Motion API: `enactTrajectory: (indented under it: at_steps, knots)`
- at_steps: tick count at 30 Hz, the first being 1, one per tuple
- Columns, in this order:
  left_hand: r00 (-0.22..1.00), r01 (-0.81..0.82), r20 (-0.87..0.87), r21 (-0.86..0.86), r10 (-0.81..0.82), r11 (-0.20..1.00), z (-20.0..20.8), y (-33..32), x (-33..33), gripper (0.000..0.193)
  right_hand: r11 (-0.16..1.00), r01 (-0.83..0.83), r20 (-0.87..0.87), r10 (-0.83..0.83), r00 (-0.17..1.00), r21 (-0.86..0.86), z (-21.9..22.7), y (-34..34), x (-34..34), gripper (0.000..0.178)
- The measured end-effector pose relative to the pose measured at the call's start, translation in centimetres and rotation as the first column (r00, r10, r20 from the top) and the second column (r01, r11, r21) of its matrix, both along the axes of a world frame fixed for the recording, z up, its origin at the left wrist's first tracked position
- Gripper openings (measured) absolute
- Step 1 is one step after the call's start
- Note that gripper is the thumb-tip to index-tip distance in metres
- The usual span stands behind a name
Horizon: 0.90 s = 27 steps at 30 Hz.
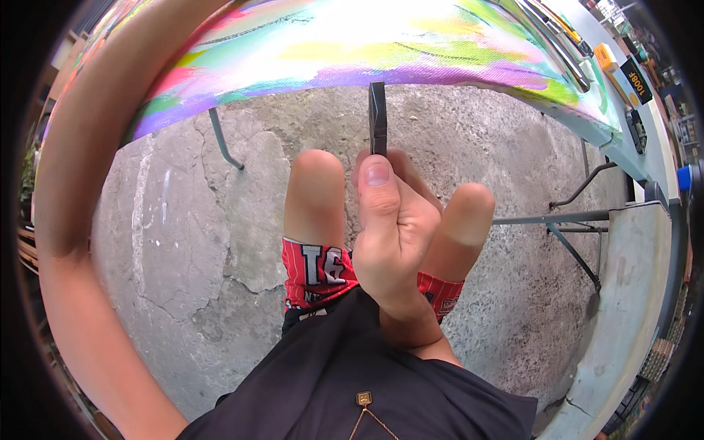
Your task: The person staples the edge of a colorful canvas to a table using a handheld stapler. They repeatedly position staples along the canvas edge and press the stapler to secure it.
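Observation:
In front of my chest, my right hand (396,220) is closed, thumb on top, around the lower end of a narrow, flat black tool (378,117). The tool points up and away, and its tip overlaps the near edge of a brightly painted canvas (323,55). Whether it touches the canvas, I cannot tell. What kind of tool it is does not show clearly. My left arm (66,220) reaches forward along the left side and crosses over the canvas's left part. The left hand itself lies beyond the top of the picture.
Several long, thin tools (565,44) lie at the canvas's right. Past them are a yellow box (606,58) and a black-and-orange box (636,79). Metal legs (579,257) stand on the cracked concrete floor (183,242). A pale board (623,308) runs down the right.

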<state>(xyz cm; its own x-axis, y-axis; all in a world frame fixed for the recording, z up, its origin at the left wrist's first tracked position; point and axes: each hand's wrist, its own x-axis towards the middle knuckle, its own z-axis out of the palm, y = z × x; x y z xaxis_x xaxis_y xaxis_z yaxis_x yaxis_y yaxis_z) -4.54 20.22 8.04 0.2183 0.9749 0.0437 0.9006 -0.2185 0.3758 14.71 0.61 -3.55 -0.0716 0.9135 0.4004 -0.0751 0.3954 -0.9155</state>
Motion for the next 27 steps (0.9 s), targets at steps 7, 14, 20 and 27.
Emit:
enactTrajectory:
  at_steps: [7, 14, 20, 27]
  knots:
    - [0.997, -0.067, -0.049, -0.005, 0.066, 0.998, 0.4, -0.6, 0.6, 0.074, 1.0, -0.003, -0.029, 0.003, 1.0, -0.012, -0.1, -0.2, 0.0, 0.029]
    - [0.998, 0.014, -0.058, -0.005, -0.015, 1.0, 1.1, -2.9, 1.4, 0.077, 0.997, 0.005, -0.049, -0.001, 0.999, 0.076, -1.4, 0.5, 0.0, 0.025]
    - [0.989, -0.123, -0.094, -0.052, 0.118, 0.991, 0.4, -1.7, 1.0, 0.08, 0.96, 0.057, -0.056, -0.043, 0.998, 0.273, -3.7, 2.9, -1.3, 0.023]
    - [0.983, 0.069, -0.173, 0.678, 0.068, 0.732, 3.1, -9.6, 0.4, 0.042, 0.915, 0.171, -0.122, -0.136, 0.983, 0.366, -5.8, 5.8, -2.6, 0.034]
